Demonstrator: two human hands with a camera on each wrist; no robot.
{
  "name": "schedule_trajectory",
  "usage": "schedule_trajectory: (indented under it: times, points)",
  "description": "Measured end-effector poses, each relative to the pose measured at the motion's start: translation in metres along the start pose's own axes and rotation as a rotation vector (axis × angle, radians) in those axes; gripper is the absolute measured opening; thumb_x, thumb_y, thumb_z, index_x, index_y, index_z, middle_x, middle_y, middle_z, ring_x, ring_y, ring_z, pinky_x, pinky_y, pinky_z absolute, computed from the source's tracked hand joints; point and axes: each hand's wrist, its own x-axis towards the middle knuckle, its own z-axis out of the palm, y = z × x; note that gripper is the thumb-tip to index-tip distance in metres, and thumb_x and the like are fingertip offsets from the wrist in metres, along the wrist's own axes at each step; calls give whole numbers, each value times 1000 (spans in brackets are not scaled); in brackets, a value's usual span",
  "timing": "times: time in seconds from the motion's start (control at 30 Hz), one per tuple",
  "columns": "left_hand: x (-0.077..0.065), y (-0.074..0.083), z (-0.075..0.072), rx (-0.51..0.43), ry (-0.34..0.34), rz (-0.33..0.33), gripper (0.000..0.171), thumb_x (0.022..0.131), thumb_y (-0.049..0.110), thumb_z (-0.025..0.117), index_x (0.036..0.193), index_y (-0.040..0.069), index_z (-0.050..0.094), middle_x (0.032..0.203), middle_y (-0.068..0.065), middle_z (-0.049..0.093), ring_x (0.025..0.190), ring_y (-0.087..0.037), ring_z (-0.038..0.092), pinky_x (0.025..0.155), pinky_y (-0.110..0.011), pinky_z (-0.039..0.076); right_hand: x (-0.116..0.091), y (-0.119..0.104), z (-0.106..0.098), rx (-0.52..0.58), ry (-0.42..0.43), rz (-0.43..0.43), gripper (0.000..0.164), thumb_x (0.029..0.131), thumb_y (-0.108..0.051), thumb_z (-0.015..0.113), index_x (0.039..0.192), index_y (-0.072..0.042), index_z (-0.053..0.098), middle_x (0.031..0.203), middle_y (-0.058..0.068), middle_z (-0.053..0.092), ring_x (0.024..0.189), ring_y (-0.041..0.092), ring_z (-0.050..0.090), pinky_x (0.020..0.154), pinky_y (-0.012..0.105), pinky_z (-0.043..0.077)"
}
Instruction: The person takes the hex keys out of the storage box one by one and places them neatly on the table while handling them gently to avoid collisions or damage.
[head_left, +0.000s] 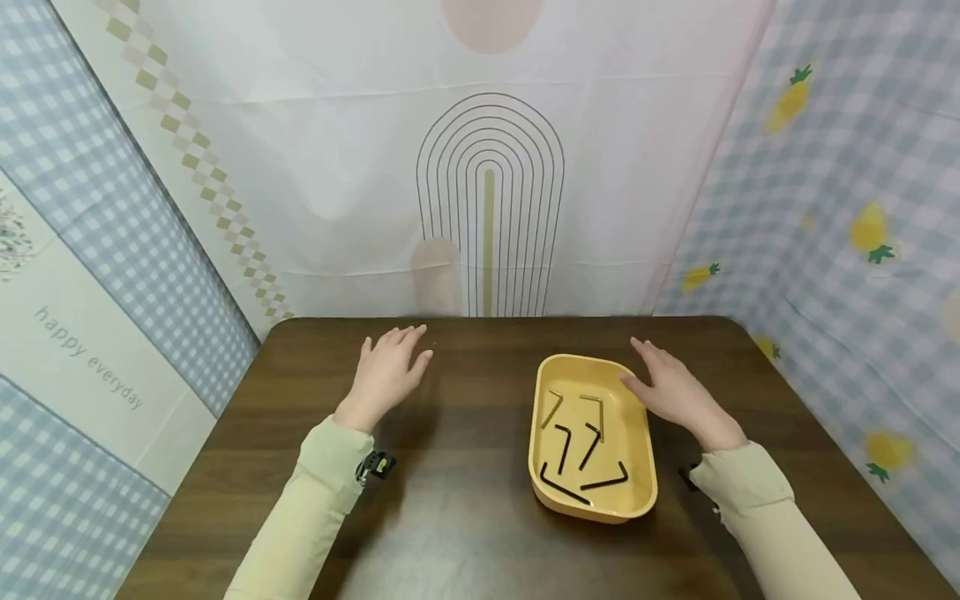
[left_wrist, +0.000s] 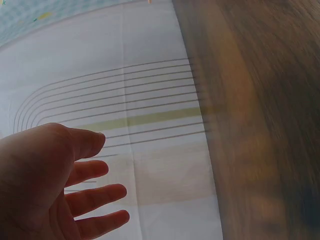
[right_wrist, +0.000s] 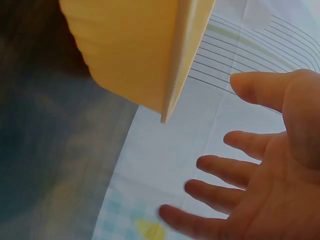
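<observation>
A yellow plastic tray (head_left: 640,442) stands on the table, right of the middle. Several L-shaped hex keys lie in it: two gold-coloured ones, among them a gold hex key (head_left: 553,411) at the far left, and black ones nearer the front, such as a black hex key (head_left: 606,483). My right hand (head_left: 678,396) is beside the tray's far right edge, fingers spread and holding nothing; the right wrist view shows the tray's outer wall (right_wrist: 125,45) beyond the fingers. Over the table's far left part, my left hand (head_left: 386,375) has its fingers extended and nothing in them.
The dark wood table (head_left: 465,483) ends at a white printed cloth (head_left: 352,192) hung behind it. Checked cloths hang at both sides, including a pineapple-patterned cloth (head_left: 840,292) on the right. A small camera (head_left: 378,464) is strapped to the left wrist.
</observation>
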Motion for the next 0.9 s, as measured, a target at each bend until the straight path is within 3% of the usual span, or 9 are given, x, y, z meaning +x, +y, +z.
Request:
schedule_trajectory:
  times: [0.27, 0.37, 0.5, 0.6, 0.7, 0.9]
  points:
    - [10, 14, -2, -16, -2, 29, 48, 104, 36, 53, 146, 12, 53, 142, -13, 58, 133, -36, 49, 109, -65, 29, -20, 6, 1, 14, -60, 113, 83, 103, -43, 52, 155, 10, 16, 154, 40, 24, 137, 58, 29, 104, 69, 30]
    - [11, 15, -2, -11, -11, 30, 47, 104, 35, 53, 145, 12, 53, 141, -13, 58, 132, -36, 50, 109, -64, 30, -24, 6, 4, 20, -92, 130, 84, 104, -43, 51, 152, 16, 17, 146, 40, 38, 127, 55, 46, 96, 65, 42]
    - [14, 16, -1, -12, -14, 40, 46, 104, 35, 52, 145, 12, 54, 139, -14, 59, 131, -37, 51, 108, -63, 32, -22, 8, 8, 44, -105, 119, 80, 104, -41, 52, 149, 19, 23, 121, 29, 63, 94, 34, 67, 78, 50, 53]
    - [15, 16, 1, -14, -14, 51, 46, 104, 34, 53, 143, 11, 55, 138, -14, 60, 129, -38, 53, 107, -62, 34, -19, 10, 12, 74, -106, 100, 76, 104, -40, 52, 147, 17, 28, 97, 14, 69, 75, 19, 64, 68, 41, 51]
    - [13, 18, 5, -11, -24, 62, 45, 104, 33, 53, 143, 10, 56, 137, -15, 61, 127, -39, 54, 107, -62, 35, -18, 11, 18, 110, -118, 94, 71, 104, -35, 54, 147, 16, 29, 84, 6, 66, 66, 16, 59, 62, 37, 47]
    - [11, 25, 13, -17, -58, 80, 45, 104, 33, 53, 142, 9, 56, 136, -15, 61, 126, -39, 55, 104, -59, 39, -21, 15, 23, 118, -129, 120, 69, 103, -26, 55, 147, 19, 26, 84, 7, 67, 64, 16, 58, 60, 36, 46]
